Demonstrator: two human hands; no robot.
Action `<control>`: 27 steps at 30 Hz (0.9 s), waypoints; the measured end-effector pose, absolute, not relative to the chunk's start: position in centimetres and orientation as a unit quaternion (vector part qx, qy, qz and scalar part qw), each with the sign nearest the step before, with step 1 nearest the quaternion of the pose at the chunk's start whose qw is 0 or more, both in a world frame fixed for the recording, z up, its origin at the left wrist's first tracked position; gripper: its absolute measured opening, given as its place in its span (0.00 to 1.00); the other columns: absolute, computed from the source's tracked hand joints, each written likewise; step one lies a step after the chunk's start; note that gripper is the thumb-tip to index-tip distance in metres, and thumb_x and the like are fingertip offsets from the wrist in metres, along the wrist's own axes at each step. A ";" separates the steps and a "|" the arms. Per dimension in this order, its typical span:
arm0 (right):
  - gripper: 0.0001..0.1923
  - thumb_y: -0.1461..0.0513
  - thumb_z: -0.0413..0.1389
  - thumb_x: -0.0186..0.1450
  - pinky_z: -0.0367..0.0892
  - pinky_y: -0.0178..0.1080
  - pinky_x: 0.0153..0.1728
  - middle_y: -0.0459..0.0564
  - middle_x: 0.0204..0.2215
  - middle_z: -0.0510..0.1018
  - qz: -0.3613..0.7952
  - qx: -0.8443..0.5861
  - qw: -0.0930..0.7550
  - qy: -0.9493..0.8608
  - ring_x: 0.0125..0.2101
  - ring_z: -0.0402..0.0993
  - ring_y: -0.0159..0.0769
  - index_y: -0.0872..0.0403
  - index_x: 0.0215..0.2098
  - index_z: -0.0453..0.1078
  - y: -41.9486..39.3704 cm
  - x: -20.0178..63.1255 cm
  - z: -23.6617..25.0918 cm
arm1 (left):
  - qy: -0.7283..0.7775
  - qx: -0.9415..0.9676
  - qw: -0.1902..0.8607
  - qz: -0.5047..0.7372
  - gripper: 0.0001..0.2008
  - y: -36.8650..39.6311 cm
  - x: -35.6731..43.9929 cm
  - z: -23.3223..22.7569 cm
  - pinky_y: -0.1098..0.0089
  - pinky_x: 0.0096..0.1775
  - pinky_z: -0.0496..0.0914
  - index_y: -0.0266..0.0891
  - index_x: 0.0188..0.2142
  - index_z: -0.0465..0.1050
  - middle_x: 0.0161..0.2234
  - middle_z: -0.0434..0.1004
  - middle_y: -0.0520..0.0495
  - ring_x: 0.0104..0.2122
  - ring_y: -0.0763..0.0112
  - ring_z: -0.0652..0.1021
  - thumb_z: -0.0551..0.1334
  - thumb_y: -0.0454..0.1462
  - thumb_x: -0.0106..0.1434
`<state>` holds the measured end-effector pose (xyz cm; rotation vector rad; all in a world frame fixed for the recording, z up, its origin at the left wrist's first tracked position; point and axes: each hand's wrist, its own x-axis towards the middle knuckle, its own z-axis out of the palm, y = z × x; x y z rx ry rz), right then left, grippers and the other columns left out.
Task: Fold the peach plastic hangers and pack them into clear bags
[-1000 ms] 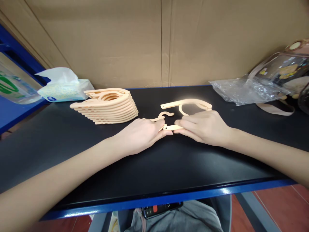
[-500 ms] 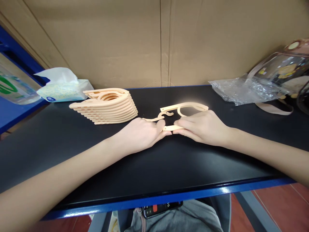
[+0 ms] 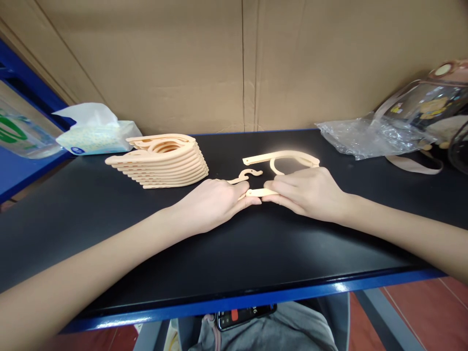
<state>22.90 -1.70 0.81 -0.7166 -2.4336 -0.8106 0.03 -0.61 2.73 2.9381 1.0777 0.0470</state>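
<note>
Brown cardboard [image 3: 146, 73] is seen behind a black counter [image 3: 226, 258] edged in blue. On its left side, a stack of cream folded hangers [image 3: 175, 168] is set just in front of a tissue pack [image 3: 97, 137]; at the right, a crumpled clear plastic bag [image 3: 373, 137] is laid beside a transparent bag [image 3: 431, 105]. Between them, over the middle of the counter, a cream hook piece [image 3: 243, 174] is held by the left hand [image 3: 212, 202] and a cream curved piece [image 3: 278, 155] by the right hand [image 3: 309, 195]. The left fingers are pinched at the holed near end of the curved piece, and its near strip is gripped by the right fingers. Whether the two pieces are joined cannot be told, as the meeting place is covered by the left fingers.
</note>
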 end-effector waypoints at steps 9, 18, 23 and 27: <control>0.18 0.57 0.48 0.72 0.55 0.32 0.22 0.39 0.18 0.73 -0.348 -0.246 0.241 -0.872 0.18 0.66 0.26 0.53 0.29 0.73 -1.9 22.6 1.2 | 0.358 0.933 0.034 0.015 0.20 -0.8 0.1 3.0 0.71 0.28 0.62 0.36 0.36 0.69 0.30 0.75 0.47 0.29 0.64 0.77 0.48 0.47 0.73; 0.19 0.56 0.47 0.73 0.54 0.32 0.22 0.39 0.18 0.73 -0.348 -0.243 0.234 -0.875 0.18 0.65 0.26 0.52 0.29 0.73 -1.8 22.8 1.4 | 0.360 0.929 0.073 0.045 0.20 -0.5 -0.1 2.8 0.71 0.27 0.59 0.38 0.33 0.67 0.25 0.71 0.51 0.25 0.67 0.74 0.50 0.50 0.71; 0.18 0.56 0.48 0.72 0.54 0.33 0.22 0.39 0.18 0.73 -0.321 -0.245 0.235 -0.884 0.18 0.67 0.26 0.53 0.30 0.73 -1.7 22.7 1.1 | 0.359 0.933 0.022 0.012 0.20 -0.6 -0.1 2.9 0.71 0.26 0.59 0.38 0.34 0.66 0.25 0.72 0.49 0.25 0.66 0.75 0.48 0.49 0.72; 0.19 0.57 0.46 0.73 0.53 0.33 0.21 0.40 0.18 0.73 -0.309 -0.251 0.230 -0.888 0.18 0.67 0.26 0.53 0.30 0.73 -1.8 22.7 1.1 | 0.340 0.940 -0.002 0.011 0.19 -0.6 -0.1 2.9 0.71 0.26 0.60 0.37 0.35 0.65 0.28 0.75 0.48 0.25 0.65 0.77 0.46 0.47 0.73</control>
